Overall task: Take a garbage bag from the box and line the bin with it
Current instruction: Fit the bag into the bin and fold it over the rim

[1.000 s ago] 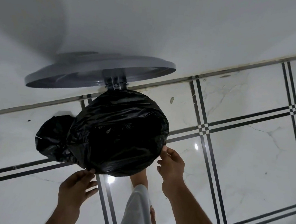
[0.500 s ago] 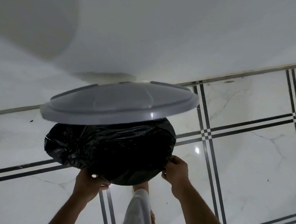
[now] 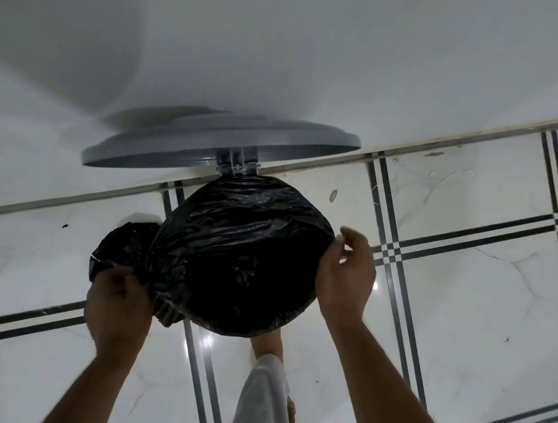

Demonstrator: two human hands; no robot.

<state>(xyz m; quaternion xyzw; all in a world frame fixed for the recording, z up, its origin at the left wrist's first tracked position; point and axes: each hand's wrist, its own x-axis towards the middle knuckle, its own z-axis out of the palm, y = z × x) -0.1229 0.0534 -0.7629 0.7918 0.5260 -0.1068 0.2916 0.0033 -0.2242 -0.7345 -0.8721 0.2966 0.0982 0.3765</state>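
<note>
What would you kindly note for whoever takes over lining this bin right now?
Left hand grips the bunched spare plastic of the black garbage bag at the bin's left side.
Right hand is open, fingers at the bag's right edge.
Lid is up on its hinge, against the wall.
Done: bag is stretched over the bin's mouth.
Left: tuck or tie the bunched slack, check the edge, lower the lid.

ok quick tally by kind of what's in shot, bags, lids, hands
bag: 1, black, stretched over the bin mouth
lid: 1, grey, raised
hands: 2, left hand gripping the bag's bunched slack, right hand at its rim
total: 4
</note>
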